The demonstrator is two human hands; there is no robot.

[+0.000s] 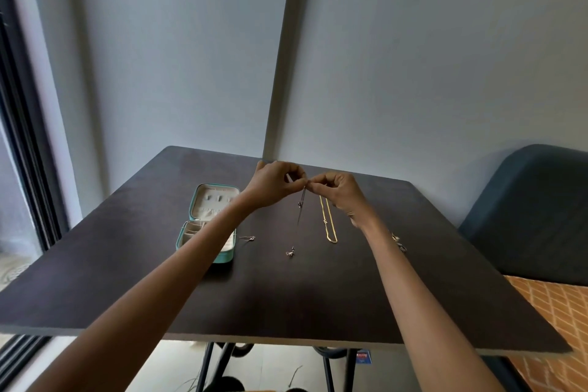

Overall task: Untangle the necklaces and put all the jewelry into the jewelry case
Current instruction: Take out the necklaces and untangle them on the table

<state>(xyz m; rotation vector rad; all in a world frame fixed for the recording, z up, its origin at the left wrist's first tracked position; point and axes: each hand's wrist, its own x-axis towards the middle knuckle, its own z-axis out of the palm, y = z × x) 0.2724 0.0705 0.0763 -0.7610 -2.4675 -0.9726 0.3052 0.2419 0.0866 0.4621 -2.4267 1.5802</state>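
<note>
Above the far middle of the dark table point(318, 289), my left hand point(273, 183) and my right hand point(340, 192) meet fingertip to fingertip and pinch the top of a thin silver necklace point(301, 205). Its chain hangs straight down with a small pendant partway along. A gold chain necklace point(327, 219) lies stretched on the table just right of it. The teal jewelry case point(203, 226) stands open at the left, my left forearm crossing over it. A small jewelry piece point(290, 252) lies near the middle, another point(248, 238) beside the case, and one more point(399, 242) behind my right forearm.
The table stands against a grey wall corner. A dark blue padded headboard point(525, 216) and an orange patterned bedspread point(553, 312) are at the right. A dark window frame point(22, 137) runs down the left side.
</note>
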